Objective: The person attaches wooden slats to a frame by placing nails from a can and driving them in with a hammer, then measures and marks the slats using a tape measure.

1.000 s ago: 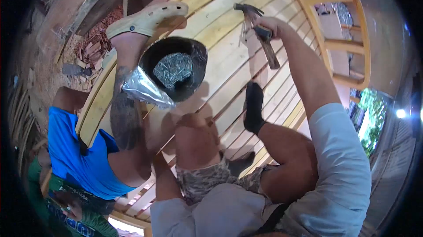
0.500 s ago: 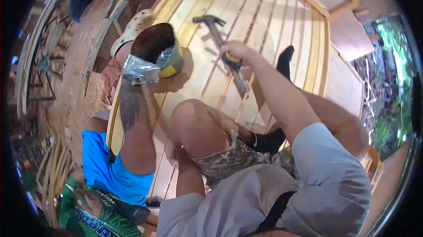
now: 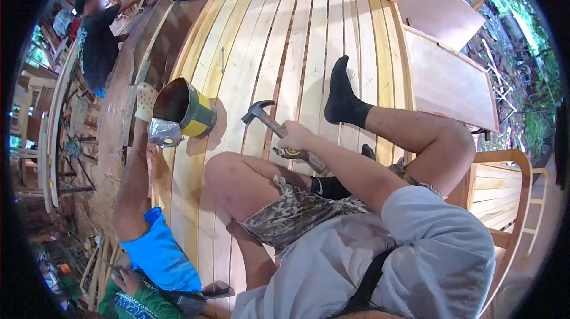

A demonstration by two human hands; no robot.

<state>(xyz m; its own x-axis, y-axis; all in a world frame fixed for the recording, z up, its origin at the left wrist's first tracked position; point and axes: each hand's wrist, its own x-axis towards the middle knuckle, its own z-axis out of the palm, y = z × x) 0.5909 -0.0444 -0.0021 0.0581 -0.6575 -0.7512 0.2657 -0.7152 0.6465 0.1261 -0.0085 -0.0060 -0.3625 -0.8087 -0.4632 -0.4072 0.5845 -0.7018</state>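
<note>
My right hand (image 3: 294,137) is wrapped round the handle of a claw hammer (image 3: 268,122), its metal head raised towards the upper left above the wooden slats (image 3: 249,135). A dark and yellow piece shows just under that hand; I cannot make out what it is. My left forearm (image 3: 252,256) reaches down beside my bent knee, and the fingers of my left hand are hidden behind the leg. Several small nails (image 3: 269,66) appear in a row across the slats. A thin rod-like piece (image 3: 222,59) lies to their left.
A yellow and dark bucket (image 3: 200,118) stands tilted-looking at the left edge, with a silvery crumpled packet (image 3: 165,132) by it. Another person in blue shorts (image 3: 160,254) sits close on my left; a further person (image 3: 98,37) is at upper left. Panels (image 3: 451,75) stand at right.
My view has tilted and shifted, showing more of the slats and the row of nails. The hammer, still in my right hand, appears lower and nearer my knees.
</note>
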